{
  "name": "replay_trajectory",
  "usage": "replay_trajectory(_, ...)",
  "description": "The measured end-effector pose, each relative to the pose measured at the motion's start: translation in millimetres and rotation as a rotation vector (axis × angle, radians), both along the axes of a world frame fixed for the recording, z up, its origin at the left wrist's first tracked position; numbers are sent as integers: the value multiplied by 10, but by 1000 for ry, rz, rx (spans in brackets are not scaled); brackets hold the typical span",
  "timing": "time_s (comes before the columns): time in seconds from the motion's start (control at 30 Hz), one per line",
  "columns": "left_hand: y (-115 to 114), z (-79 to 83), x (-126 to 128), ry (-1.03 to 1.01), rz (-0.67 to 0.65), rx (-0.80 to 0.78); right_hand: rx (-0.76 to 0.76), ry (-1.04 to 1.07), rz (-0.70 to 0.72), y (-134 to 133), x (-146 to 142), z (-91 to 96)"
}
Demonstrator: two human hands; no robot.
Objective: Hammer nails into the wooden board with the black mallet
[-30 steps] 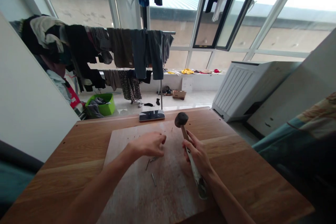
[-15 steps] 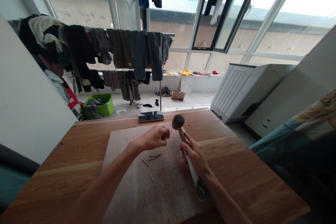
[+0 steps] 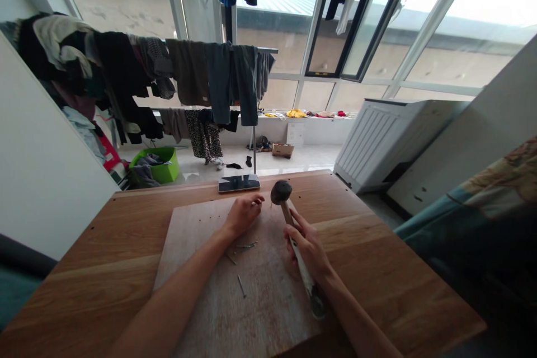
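The wooden table (image 3: 398, 274) stretches out in front of me, with a pale wooden board (image 3: 268, 313) lying on it. Beyond the table, on the floor, stands a green plastic basket (image 3: 163, 165) holding crumpled grey clothes (image 3: 145, 175). Further right sits a small cardboard box (image 3: 282, 150), its inside hidden from me.

My right hand (image 3: 306, 249) is closed around the long pale handle of a mallet (image 3: 281, 192), its dark head up, above the far part of the board. My left hand (image 3: 243, 215) is loosely curled and holds nothing. Just below it lie a few steel nails (image 3: 245, 247), and a single nail (image 3: 241, 286) lies apart, nearer me.

Since the earlier frame, my left hand has moved further from the nails, toward the board's far edge, while the mallet stays upright in my grip.
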State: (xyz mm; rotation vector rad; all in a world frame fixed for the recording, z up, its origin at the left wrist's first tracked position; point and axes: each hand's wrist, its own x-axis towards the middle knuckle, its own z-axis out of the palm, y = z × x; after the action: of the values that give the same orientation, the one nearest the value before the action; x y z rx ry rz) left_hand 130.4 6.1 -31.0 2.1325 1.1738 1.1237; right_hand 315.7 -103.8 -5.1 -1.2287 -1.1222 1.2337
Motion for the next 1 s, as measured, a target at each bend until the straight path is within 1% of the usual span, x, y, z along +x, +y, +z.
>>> replay_trajectory(0.17,19,-26,1,1,4,-2,22,33,17,40,-35,113)
replay_trajectory(0.27,17,-35,0,-24,16,-4,53,27,60,51,-84,166)
replay_trajectory(0.37,2,-18,2,-78,-19,-67,62,14,85,23,-140,150)
replay_trajectory(0.43,-6,1,6,-102,-39,-90,40,-14,93,-10,-167,130)
replay_trajectory(0.6,-6,31,12,-98,-41,-71,12,-51,94,-51,-183,135)
replay_trajectory(0.77,-1,23,8,-87,-53,-60,23,-84,136,-44,-163,133)
replay_trajectory(0.9,-6,30,12,-85,-45,-77,5,-84,121,-56,-170,127)
replay_trajectory(1.0,-11,43,14,-97,-53,-80,20,-96,113,-62,-185,128)
